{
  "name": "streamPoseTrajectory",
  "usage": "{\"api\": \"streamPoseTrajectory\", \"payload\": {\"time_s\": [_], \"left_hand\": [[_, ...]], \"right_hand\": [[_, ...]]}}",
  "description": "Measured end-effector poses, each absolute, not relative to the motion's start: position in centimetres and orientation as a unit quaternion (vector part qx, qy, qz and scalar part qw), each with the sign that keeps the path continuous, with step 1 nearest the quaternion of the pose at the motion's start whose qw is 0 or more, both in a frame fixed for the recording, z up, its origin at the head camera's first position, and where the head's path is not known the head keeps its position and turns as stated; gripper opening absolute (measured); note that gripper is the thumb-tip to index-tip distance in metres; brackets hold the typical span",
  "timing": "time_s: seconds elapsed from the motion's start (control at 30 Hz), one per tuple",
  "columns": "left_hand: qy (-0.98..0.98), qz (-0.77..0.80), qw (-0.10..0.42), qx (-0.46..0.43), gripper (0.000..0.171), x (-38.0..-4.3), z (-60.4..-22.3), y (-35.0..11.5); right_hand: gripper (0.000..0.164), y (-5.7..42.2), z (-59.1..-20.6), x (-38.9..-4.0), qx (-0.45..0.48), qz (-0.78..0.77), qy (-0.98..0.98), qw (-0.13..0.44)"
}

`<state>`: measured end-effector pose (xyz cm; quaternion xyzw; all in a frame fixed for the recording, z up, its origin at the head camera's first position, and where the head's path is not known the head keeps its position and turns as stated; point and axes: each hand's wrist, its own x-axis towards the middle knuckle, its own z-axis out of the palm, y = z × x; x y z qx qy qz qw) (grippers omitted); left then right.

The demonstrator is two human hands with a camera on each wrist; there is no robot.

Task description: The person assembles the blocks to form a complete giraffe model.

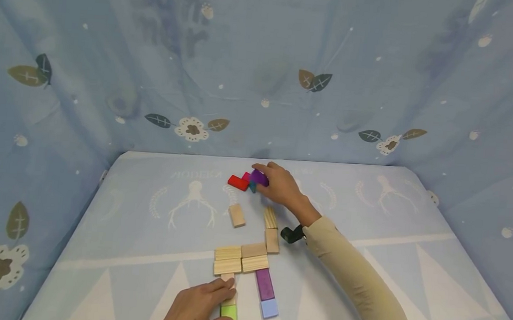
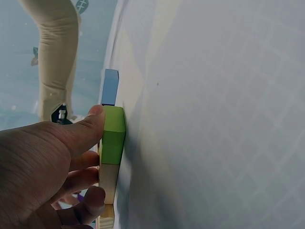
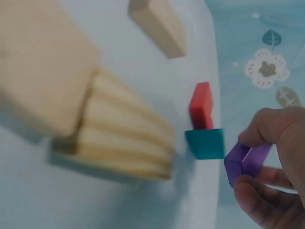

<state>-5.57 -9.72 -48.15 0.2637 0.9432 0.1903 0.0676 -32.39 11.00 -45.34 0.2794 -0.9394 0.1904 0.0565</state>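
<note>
At the far side of the table my right hand (image 1: 282, 183) pinches a purple block (image 3: 247, 160) between thumb and fingers. Close by it are a red block (image 1: 238, 182), a pink block (image 1: 246, 176), mostly hidden, and a teal block (image 3: 206, 143). My left hand (image 1: 197, 303) rests at the near end of a row of blocks. Its thumb touches a green block (image 2: 114, 134), and its other fingers lie against the plain wooden block (image 2: 109, 183) adjoining it.
Several wooden blocks (image 1: 227, 266) lie joined in the middle, with more wooden blocks (image 1: 271, 240) running away from them. A long purple block (image 1: 265, 284) and a light blue block (image 1: 269, 308) extend nearer. One wooden block (image 1: 236, 215) lies apart. Patterned cloth (image 1: 263, 70) surrounds the table.
</note>
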Motion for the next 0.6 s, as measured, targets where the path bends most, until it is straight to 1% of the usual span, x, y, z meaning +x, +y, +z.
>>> {"api": "streamPoseTrajectory", "payload": {"time_s": [0.17, 0.3, 0.43, 0.6], "left_hand": [[0.944, 0.190, 0.076, 0.257, 0.054, -5.5, -48.1, -9.7], [0.945, 0.189, 0.076, 0.254, 0.053, -5.5, -48.1, -9.8], [0.946, 0.191, 0.078, 0.252, 0.053, -5.5, -48.1, -9.8], [0.943, 0.196, 0.069, 0.261, 0.053, -5.5, -48.2, -9.9]], "right_hand": [[0.049, 11.6, -46.0, -32.2, 0.189, 0.222, -0.956, 0.031], [0.048, 11.8, -46.2, -32.1, 0.124, 0.233, -0.965, -0.007], [0.047, 11.7, -46.4, -32.1, 0.095, 0.227, -0.968, -0.044], [0.044, 11.4, -46.6, -32.0, 0.078, 0.211, -0.973, -0.055]]}}
